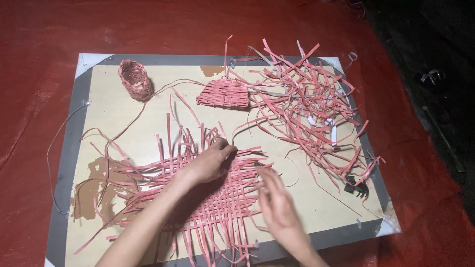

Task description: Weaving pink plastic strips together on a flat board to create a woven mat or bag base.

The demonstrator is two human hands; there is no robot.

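A flat mat of woven pink strips (208, 198) lies on a pale board (123, 118), with loose strip ends sticking out on all sides. My left hand (210, 160) rests on the mat's upper part, its fingertips pinching a strip at the far edge. My right hand (277, 205) hovers over the mat's right side, blurred, with fingers spread and nothing in it.
A small woven pink cup (134, 79) stands at the board's far left. A smaller woven piece (223, 93) lies at the far middle, beside a tangled heap of loose pink strips (311, 113). A black clip (356, 185) lies at the right. Red sheeting (39, 29) surrounds the board.
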